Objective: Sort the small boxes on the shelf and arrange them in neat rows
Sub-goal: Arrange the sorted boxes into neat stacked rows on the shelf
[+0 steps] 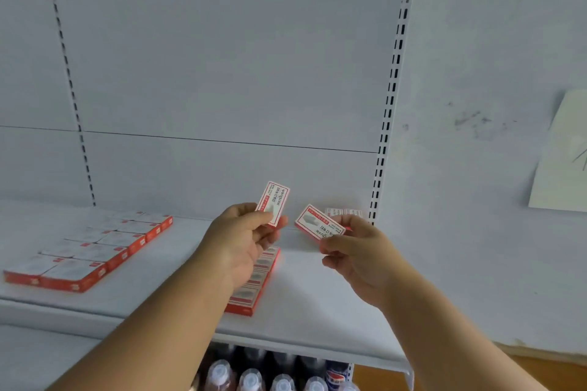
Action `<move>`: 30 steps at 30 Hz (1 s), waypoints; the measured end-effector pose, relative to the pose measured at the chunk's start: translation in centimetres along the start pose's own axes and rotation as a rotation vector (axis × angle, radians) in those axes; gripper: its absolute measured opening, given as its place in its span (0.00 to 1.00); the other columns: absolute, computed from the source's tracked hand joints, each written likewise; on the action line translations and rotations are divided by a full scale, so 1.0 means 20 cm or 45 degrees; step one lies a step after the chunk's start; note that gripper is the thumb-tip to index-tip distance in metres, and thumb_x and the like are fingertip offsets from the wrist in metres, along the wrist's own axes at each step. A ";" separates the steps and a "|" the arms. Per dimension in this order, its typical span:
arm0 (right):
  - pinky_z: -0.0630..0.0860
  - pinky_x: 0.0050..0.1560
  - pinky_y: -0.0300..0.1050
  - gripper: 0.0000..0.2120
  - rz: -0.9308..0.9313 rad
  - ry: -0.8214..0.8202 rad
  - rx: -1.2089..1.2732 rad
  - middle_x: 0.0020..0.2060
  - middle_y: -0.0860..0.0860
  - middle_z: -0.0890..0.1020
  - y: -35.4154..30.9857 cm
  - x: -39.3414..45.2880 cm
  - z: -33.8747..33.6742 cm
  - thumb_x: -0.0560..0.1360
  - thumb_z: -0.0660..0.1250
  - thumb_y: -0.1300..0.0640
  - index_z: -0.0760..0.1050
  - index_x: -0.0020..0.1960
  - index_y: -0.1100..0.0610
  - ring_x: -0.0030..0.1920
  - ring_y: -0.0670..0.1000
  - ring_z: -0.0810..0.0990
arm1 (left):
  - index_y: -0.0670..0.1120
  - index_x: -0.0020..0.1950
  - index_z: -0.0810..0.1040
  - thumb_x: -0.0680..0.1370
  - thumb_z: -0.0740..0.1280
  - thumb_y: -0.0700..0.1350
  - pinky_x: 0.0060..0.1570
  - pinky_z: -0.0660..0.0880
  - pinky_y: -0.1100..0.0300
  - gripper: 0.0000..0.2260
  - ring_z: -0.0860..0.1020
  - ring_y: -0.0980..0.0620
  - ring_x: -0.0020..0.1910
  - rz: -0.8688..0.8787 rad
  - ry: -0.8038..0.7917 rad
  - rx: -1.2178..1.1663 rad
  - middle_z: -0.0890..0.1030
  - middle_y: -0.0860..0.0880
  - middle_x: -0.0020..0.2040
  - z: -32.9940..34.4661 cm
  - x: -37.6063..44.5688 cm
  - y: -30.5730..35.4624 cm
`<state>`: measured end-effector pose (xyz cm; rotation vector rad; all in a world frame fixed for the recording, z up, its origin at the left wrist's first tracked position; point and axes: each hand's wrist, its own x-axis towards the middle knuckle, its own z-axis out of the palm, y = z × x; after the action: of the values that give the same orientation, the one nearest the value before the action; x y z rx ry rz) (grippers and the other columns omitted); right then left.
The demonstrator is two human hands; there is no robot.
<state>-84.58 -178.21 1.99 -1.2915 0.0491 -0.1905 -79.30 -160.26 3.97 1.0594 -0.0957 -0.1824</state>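
Both forearms reach forward above the white metal shelf (317, 301). The left hand (241, 241) pinches a small red-and-white cardboard box (273, 204), held upright. The right hand (355, 251) pinches a matching flat box (318, 223), tilted sideways. A row of such boxes (254, 282) lies mid-shelf beneath the left hand; flat rectangular red-edged packs (92, 251) fill the shelf's left end.

A white metal shelf (317, 320) with a raised front lip carries the goods. On its left part lies a flat block of red-sided, white-topped small cardboard boxes (92, 251), set edge to edge in two rows running back toward the rear panel. Near the middle a single row of red-and-white boxes (254, 282) (partly hidden by a forearm) runs front to back. One more white box (344, 211) lies at the back right corner.
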 end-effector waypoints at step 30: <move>0.74 0.31 0.41 0.10 0.127 0.640 -0.604 0.43 0.57 0.84 0.20 0.52 0.49 0.72 0.72 0.63 0.76 0.52 0.57 0.36 0.51 0.82 | 0.54 0.56 0.76 0.78 0.67 0.48 0.48 0.81 0.52 0.08 0.82 0.52 0.44 0.171 0.003 1.374 0.82 0.54 0.48 -0.56 0.65 0.05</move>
<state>-72.51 -169.68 1.56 -1.6798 0.6176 -0.4328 -64.60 -152.75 -0.66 2.1204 -0.2796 0.0110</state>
